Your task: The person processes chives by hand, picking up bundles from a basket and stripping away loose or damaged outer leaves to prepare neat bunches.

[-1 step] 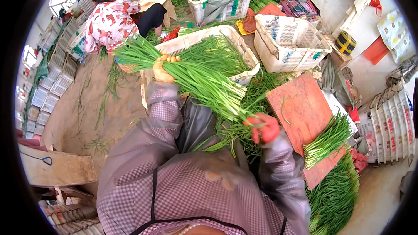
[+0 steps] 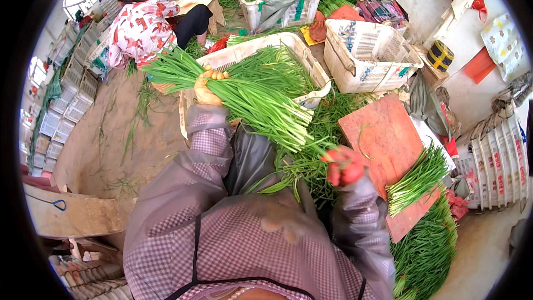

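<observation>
My left hand (image 2: 207, 90), in a pale yellowish glove, is wrapped round a big bunch of garlic chives (image 2: 261, 105). The bunch lies slantwise, its leafy tips to the upper left and its pale stem ends to the lower right. Just past those ends is my right hand (image 2: 345, 165) in a red glove, somewhat blurred, its fingers closed on a few thin chive leaves (image 2: 319, 150) that trail from the bunch. Under the held bunch stands a white plastic crate (image 2: 319, 72) with more chives in it. Loose leaves (image 2: 288, 172) hang over my lap.
To my right, a reddish board (image 2: 383, 133) carries a small chive bunch (image 2: 419, 180); a large chive pile (image 2: 427, 250) lies beside it. Another white crate (image 2: 372, 69) stands far right, a filled one (image 2: 280, 14) behind. A person (image 2: 144, 28) in a patterned top sits at far left.
My right hand has moved a little to the right, away from the stem ends, with the thin leaves in its fingers. My left hand and the bunch stay put.
</observation>
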`<state>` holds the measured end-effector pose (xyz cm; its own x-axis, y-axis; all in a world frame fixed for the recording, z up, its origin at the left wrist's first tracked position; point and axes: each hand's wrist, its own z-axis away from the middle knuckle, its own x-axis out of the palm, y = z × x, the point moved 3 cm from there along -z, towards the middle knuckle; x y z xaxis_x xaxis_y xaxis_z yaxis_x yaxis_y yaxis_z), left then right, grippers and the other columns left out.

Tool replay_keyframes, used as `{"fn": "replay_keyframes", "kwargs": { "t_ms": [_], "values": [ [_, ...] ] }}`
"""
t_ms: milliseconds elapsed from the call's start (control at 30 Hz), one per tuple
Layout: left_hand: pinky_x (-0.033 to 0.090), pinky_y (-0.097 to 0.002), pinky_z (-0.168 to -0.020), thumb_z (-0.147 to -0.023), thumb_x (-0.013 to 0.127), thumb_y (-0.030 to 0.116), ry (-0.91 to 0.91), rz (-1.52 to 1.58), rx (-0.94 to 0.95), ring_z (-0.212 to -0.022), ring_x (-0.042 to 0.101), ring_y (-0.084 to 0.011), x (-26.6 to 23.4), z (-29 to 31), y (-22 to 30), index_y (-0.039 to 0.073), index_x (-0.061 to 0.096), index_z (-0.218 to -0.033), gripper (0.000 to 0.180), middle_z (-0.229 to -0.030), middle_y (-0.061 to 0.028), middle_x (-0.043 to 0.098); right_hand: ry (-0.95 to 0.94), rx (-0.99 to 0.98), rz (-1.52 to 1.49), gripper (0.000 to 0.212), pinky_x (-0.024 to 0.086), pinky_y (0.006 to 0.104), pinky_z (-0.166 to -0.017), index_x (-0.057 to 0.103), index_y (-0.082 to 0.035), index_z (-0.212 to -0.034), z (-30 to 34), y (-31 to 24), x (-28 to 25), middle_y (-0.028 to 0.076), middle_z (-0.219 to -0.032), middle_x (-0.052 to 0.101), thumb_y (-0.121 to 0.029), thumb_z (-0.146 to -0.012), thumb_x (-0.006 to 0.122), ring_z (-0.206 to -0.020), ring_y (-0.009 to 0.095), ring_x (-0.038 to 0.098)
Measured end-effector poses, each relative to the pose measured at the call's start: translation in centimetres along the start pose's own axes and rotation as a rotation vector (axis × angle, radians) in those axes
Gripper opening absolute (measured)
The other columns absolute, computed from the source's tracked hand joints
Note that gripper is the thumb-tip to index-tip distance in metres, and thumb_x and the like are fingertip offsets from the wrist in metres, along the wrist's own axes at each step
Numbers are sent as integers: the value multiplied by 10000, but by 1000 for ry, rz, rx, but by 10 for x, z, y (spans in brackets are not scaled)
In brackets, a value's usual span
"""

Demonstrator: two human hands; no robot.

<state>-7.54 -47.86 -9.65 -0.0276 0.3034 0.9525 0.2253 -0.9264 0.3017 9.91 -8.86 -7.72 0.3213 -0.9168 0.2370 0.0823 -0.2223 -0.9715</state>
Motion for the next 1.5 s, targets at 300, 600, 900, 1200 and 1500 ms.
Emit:
{"fn": "replay_keyframes", "kwargs": {
  "t_ms": [300, 600, 900, 1200, 1500],
  "values": [
    [491, -410, -818, -785, 605, 69, 23, -20, 18, -620, 488, -190, -6, -16, -20, 100, 557, -871, 103, -641, -27, 471, -48, 154, 745, 1028, 418, 369, -1002, 166, -15, -1475, -21, 69, 8, 191, -1283, 534, -332, -732, 802, -1208, 294, 512],
    [451, -397, -846, -816, 556, 58, -125, 82, -77, -615, 456, -178, 5, -9, -26, 82, 541, -837, 36, -625, -14, 426, 59, 354, -391, 330, 228, 232, -373, 605, -74, -1173, -53, 78, 61, -40, -625, 518, -252, -898, 642, -423, 57, 327],
    [405, -341, -817, -798, 531, 30, -344, 182, -196, -573, 321, -120, -9, -11, -21, 81, 536, -868, 87, -605, 31, 297, 366, 362, -99, 309, 164, 212, -355, 645, -49, -1119, 14, 81, -8, -89, -529, 396, -290, -941, 569, -400, 20, 274],
    [370, -319, -785, -794, 507, -13, -442, 173, -207, -583, 298, -115, 24, 0, -8, 87, 506, -872, 127, -611, 36, 290, 176, 388, 224, 350, 327, 239, -380, 611, -76, -1203, -8, -11, 29, 8, -548, 569, -294, -932, 569, -379, 76, 414],
    [357, -398, -984, -765, 612, -11, -502, 127, -143, -734, 452, -167, 29, 15, -14, 82, 550, -949, 216, -711, -8, 415, 163, -14, 465, 549, 446, 312, -926, 553, -23, -1256, -62, 43, 23, 144, -1169, 615, -367, -848, 681, -1060, 204, 590]
  ]
}}
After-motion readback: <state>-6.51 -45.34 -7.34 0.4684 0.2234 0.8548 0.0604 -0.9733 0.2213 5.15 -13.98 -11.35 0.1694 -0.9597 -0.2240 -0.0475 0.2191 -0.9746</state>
